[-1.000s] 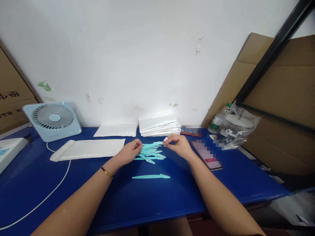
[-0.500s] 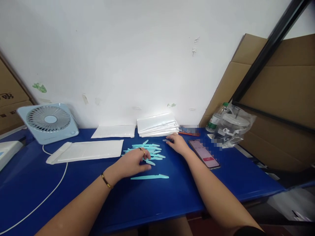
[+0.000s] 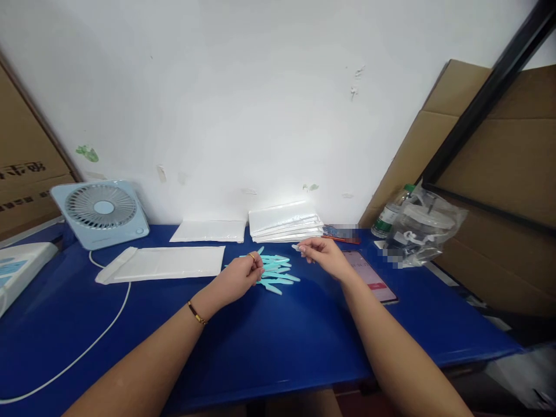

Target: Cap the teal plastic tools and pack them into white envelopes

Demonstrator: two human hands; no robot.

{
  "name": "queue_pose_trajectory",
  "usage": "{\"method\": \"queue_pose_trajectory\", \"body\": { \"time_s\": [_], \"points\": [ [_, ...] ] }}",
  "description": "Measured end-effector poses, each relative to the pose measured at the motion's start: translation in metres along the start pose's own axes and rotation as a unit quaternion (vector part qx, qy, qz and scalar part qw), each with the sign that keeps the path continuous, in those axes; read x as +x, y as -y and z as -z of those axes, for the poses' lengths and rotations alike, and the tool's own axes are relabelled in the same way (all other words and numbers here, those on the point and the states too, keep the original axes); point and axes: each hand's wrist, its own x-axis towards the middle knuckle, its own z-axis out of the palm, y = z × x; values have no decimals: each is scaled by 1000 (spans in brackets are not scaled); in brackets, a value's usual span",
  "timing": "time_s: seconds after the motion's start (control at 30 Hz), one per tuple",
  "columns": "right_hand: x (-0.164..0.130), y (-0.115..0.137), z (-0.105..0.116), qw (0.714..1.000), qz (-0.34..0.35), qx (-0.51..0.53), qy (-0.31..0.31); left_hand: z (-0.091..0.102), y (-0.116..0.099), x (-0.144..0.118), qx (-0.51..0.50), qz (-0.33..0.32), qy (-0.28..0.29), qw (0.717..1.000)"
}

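Observation:
A loose pile of turquoise eyebrow razors (image 3: pixel 280 280) lies on the blue table, their handles and heads crossing. At the left side of this pile is my left hand (image 3: pixel 243 277), its thumb and fingers pinched together. Its knuckles hide whatever may be between the fingertips. My right hand (image 3: pixel 322 255) is closed, just right of the pile and in front of the stacked white pouches (image 3: pixel 282 220). A small translucent plastic piece (image 3: pixel 296 247) sticks out from its thumb and fingertips.
A blue fan (image 3: pixel 102 211) stands at the left with its white cable (image 3: pixel 110 324). White pouches (image 3: pixel 174 262) lie behind my left hand. Beside my right forearm lies a phone (image 3: pixel 376 284). A bottle (image 3: pixel 388 217) and a bagged cup (image 3: pixel 419 229) stand at the right.
The single razor that lay in front of the pile is no longer there. My left fingers have drawn together into a pinch. My right hand has lifted slightly with the translucent piece.

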Motion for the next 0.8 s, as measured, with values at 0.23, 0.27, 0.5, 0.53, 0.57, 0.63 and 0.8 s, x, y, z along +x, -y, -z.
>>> {"method": "queue_pose_trajectory", "body": {
  "time_s": [0.23, 0.27, 0.5, 0.53, 0.57, 0.63, 0.8],
  "points": [
    [-4, 7, -10, 999, 4, 49, 12, 1, 11, 5, -44, -1, -9, 999],
    [-3, 5, -11, 999, 3, 50, 17, 1, 11, 5, -42, -2, -9, 999],
    [-4, 5, -27, 994, -10, 81, 76, 0, 7, 4, -24, -2, 0, 1000],
    [-4, 5, -30, 993, -14, 85, 82, -1, 6, 4, -18, -3, 2, 1000],
    [-5, 6, -32, 993, -16, 83, 85, -1, 5, 4, -10, -5, 6, 1000],
    [-5, 5, -36, 994, -18, 63, 86, -1, 5, 4, 25, -9, 2, 1000],
    [-6, 0, -38, 993, 8, -70, 100, 0, 18, 9, 228, 12, -85, 970]
  ]
}}
